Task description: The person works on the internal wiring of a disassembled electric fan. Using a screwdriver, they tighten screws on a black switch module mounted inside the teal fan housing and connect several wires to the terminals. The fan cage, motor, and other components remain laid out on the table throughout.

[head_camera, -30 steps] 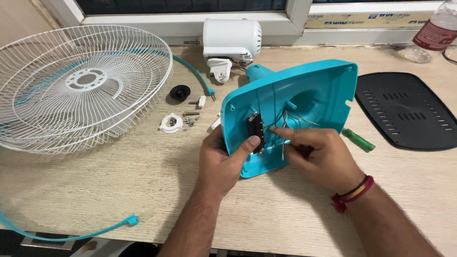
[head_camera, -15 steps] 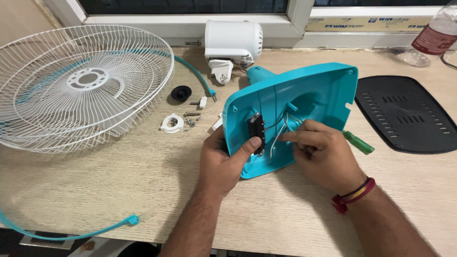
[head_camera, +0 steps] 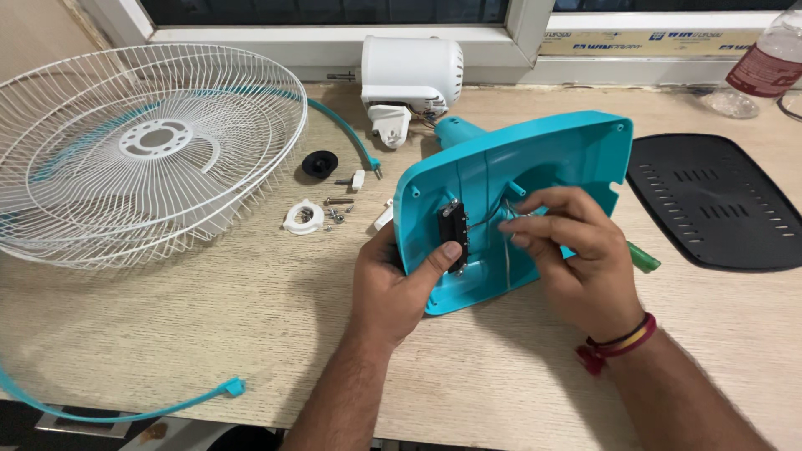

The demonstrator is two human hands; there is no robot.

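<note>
so i've got the teal plastic fan base (head_camera: 543, 167) tipped up on its edge on the wooden table, hollow underside facing me. a small black switch block (head_camera: 453, 235) sits inside near the left wall, with thin pale wires (head_camera: 506, 250) running from it across the cavity. a green-handled screwdriver (head_camera: 642, 257) pokes out just behind the base's right side.

The right hand (head_camera: 576, 259) covers most of the green-handled screwdriver (head_camera: 643, 257); the clear plastic bottle (head_camera: 769, 58), upper right, runs off the frame; the loose screws (head_camera: 337, 214) are too small to tell apart.
</note>
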